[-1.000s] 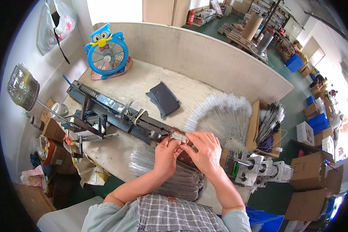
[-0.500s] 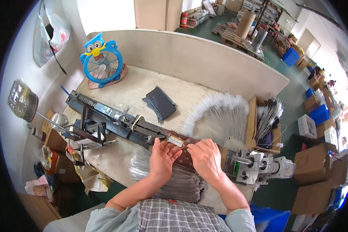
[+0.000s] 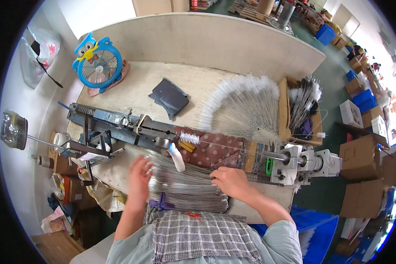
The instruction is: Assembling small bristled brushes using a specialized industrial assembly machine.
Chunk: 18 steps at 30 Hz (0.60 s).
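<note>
Left hand (image 3: 140, 178): fingers parted and slightly bent, outline blurred, beside the left end of the wire bundle (image 3: 187, 181); contact cannot be determined. Right hand (image 3: 232, 181): fingers curled with tips close together at the bundle's upper right part; whether a wire is pinched cannot be told. The bundle lies between the hands and extends below them toward the person, its long axis running left to right, with a purple tie (image 3: 162, 202) near its lower left. Above it, a white tube (image 3: 177, 159) slants, blue end to the upper left, white end to the lower right. Farther out, a white-bristled brush (image 3: 189, 138) points left, above and between both hands; its thin stem runs rightward, sloping slightly down, over a dotted brown cloth (image 3: 222, 150) toward a metal spindle (image 3: 275, 155). Beyond: a dark rail mechanism (image 3: 114, 119), a fanned array of white brushes (image 3: 246, 103) and a carton (image 3: 284, 112).
</note>
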Motion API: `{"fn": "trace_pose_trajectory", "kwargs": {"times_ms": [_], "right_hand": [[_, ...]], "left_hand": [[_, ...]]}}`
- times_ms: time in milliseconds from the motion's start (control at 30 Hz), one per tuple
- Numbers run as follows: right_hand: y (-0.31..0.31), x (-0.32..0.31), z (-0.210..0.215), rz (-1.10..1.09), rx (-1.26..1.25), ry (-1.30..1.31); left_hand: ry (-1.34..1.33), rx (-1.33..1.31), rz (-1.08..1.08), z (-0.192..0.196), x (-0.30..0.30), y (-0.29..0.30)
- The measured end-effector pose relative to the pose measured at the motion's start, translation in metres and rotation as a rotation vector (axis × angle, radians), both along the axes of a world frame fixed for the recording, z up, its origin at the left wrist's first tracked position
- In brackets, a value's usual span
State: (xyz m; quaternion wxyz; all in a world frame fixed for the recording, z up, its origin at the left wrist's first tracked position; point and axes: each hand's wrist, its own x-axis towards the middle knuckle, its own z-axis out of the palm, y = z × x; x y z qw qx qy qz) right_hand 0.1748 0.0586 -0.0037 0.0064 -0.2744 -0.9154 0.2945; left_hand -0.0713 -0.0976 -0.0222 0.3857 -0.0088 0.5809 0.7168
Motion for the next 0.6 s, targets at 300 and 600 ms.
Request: {"fn": "trace_pose_trajectory", "kwargs": {"times_ms": [300, 600], "right_hand": [[-0.007, -0.006, 0.013, -0.007, -0.023, -0.063], [0.004, 0.008, 0.038, -0.008, 0.074, -0.102]], "left_hand": [[0.066, 0.025, 0.749, -0.072, -0.219, -0.192], [0.018, 0.057, 0.753, -0.078, -0.145, -0.135]]}}
